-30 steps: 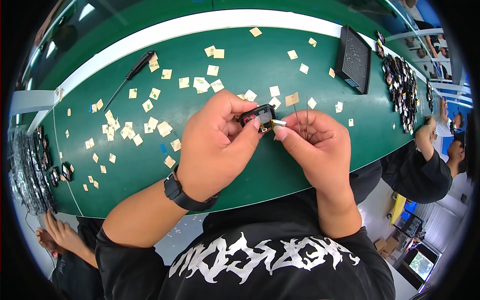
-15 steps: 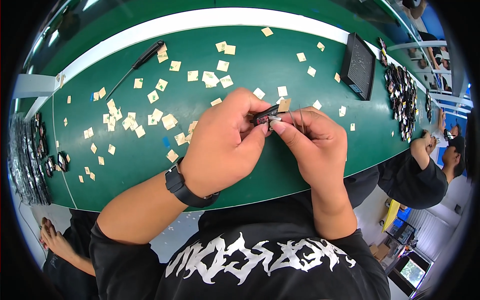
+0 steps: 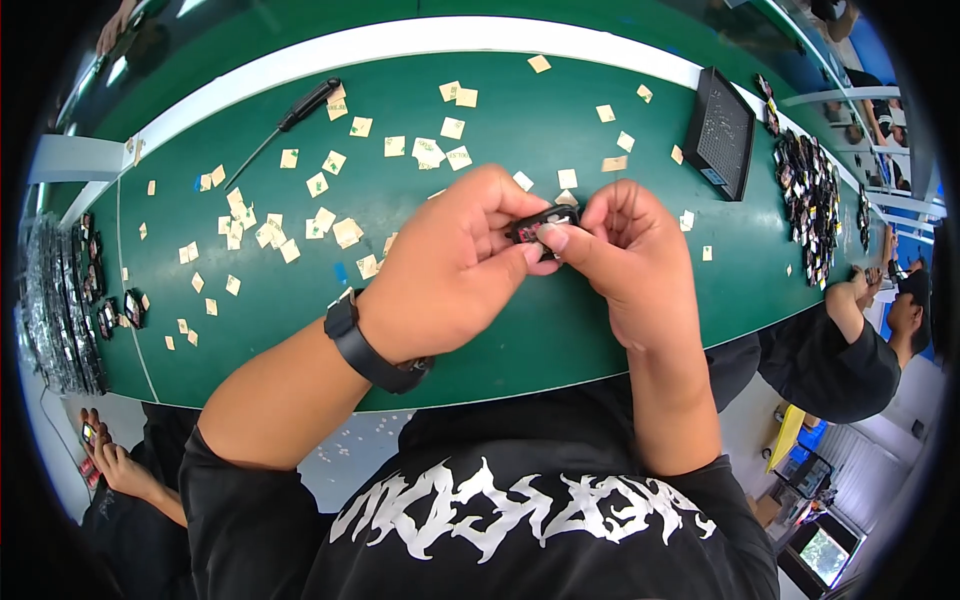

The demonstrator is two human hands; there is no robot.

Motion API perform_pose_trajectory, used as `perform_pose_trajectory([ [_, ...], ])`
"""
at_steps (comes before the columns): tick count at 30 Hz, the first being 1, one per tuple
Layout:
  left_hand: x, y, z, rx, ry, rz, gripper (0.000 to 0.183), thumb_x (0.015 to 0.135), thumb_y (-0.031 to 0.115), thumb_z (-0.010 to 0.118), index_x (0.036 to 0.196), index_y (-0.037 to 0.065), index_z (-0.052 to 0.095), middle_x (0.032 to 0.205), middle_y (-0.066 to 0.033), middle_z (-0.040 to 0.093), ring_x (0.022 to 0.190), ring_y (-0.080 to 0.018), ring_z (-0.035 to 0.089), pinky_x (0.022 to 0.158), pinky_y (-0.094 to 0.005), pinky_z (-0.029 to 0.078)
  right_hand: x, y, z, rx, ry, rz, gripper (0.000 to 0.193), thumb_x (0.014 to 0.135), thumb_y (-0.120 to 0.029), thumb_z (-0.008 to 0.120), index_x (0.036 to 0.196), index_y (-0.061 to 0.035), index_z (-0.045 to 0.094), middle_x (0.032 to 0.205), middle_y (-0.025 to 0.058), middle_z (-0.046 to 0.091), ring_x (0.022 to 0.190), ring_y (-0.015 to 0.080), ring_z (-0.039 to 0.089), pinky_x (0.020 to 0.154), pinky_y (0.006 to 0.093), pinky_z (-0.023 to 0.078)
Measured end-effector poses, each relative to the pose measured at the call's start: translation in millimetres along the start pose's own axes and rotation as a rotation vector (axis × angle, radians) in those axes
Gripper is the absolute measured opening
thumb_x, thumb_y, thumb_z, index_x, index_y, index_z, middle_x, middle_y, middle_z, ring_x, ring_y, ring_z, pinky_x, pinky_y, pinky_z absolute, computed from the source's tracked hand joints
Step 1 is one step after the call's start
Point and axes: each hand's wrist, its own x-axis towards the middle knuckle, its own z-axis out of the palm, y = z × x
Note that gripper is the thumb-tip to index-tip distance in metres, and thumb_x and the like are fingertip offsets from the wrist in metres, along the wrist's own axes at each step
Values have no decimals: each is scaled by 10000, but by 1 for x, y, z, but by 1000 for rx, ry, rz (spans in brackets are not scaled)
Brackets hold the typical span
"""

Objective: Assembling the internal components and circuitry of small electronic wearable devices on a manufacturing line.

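Note:
My left hand (image 3: 450, 260), with a black watch on its wrist, pinches a small black oval electronic device (image 3: 530, 228) between thumb and fingers. Reddish and silvery parts show on the device's upper face. From the other side, my right hand (image 3: 635, 245) presses its thumb onto that face, with its fingers curled behind. Whether anything else is tucked in the right palm is hidden. Just beyond the right fingers lies a tan backing-paper piece (image 3: 614, 163) on the green table (image 3: 540, 340).
Pale paper squares (image 3: 347, 233) are scattered over the table. A long black-handled screwdriver (image 3: 305, 105) lies at the far left. Rightward stand a black tray (image 3: 722, 135) and a heap of small black devices (image 3: 808, 205). Plastic-wrapped stacks (image 3: 60, 300) line the left edge. Co-workers sit on both sides.
The tan piece has left the device and is now on the table beyond my right hand. Thin tweezer-like prongs by the right fingers no longer show. My right thumb has moved onto the device.

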Motion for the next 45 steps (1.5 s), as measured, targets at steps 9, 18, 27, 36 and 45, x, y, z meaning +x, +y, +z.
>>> perform_pose_trajectory([
  [9,5,5,8,-46,57,-84,219,964,-23,654,1142,-16,528,1116,-191,692,904,-209,725,792,-314,619,-20,-13,-49,-105,32,-25,344,1018,-159,636,1320,4,619,950,-7,640,774,51,545,689,217,468],
  [18,5,14,16,141,216,-110,301,931,-23,667,1221,-28,586,1014,-175,709,769,-179,708,663,-258,600,-28,5,-98,-965,197,-580,317,883,-40,699,1194,-6,649,1054,176,632,955,384,627,854,434,527],
  [27,-106,46,-64,838,759,319,227,956,33,687,1171,-37,657,1048,-111,704,896,-165,680,776,-270,567,-49,-8,-208,-1025,435,-658,363,884,-138,748,1227,-60,661,1280,176,600,1192,376,577,1010,435,496],
  [36,-211,62,-187,1321,1185,95,305,972,138,678,1205,-59,666,1044,-118,698,877,-166,633,797,-299,518,-52,-20,-352,-1153,855,-550,502,837,-93,760,1313,-40,609,1246,197,586,1148,397,595,1010,455,487],
  [45,-190,70,-175,1788,1318,-122,395,979,336,645,1076,-41,715,1075,-230,715,963,-384,658,902,-482,504,-22,-64,-441,-1411,581,-238,1084,619,-222,941,1547,-327,391,1625,208,277,1460,527,293,1182,568,371],
])
